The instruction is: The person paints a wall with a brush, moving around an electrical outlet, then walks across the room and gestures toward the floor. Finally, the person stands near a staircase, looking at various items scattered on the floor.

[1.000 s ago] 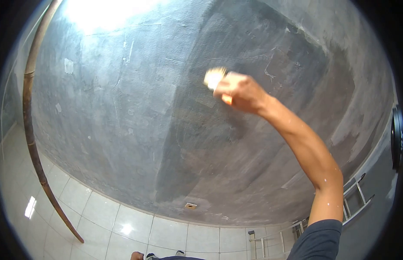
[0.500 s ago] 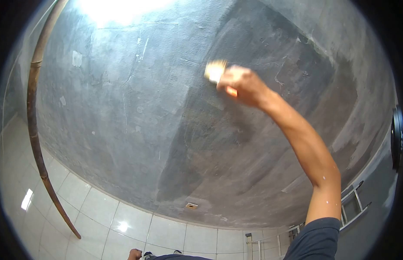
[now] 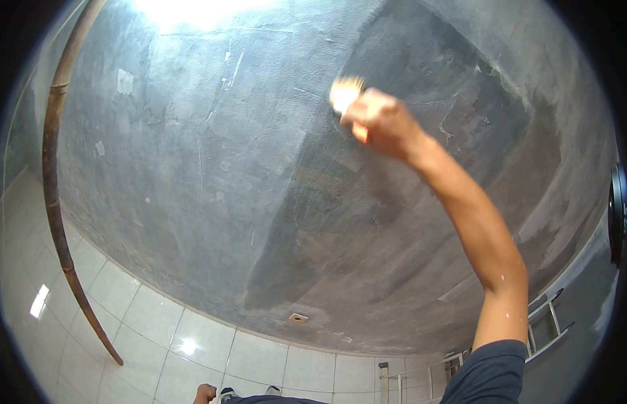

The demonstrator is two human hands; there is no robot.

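My right hand (image 3: 379,121) is raised at the grey wall (image 3: 212,175), its fingers closed around a paintbrush (image 3: 346,95). Pale bristles on the brush point up and left, at or very near the wall surface, and a bit of orange handle shows under the fingers. Hand and brush are slightly blurred. Darker, damp-looking patches cover the wall under and right of the brush; the left part is lighter. Down at the bottom edge, my left hand (image 3: 206,392) hangs low with fingers curled. Whatever it may hold is hidden.
A long bamboo pole (image 3: 52,155) stands along the left side, its lower end over the tiled floor (image 3: 259,357). A small wall box (image 3: 298,318) sits low on the wall. Metal ladder parts (image 3: 549,323) lie at lower right, and a round black object (image 3: 618,215) is at the right edge.
My right hand and the brush have shifted slightly right and up across the wall. The view has moved a little too. My left hand stays low.
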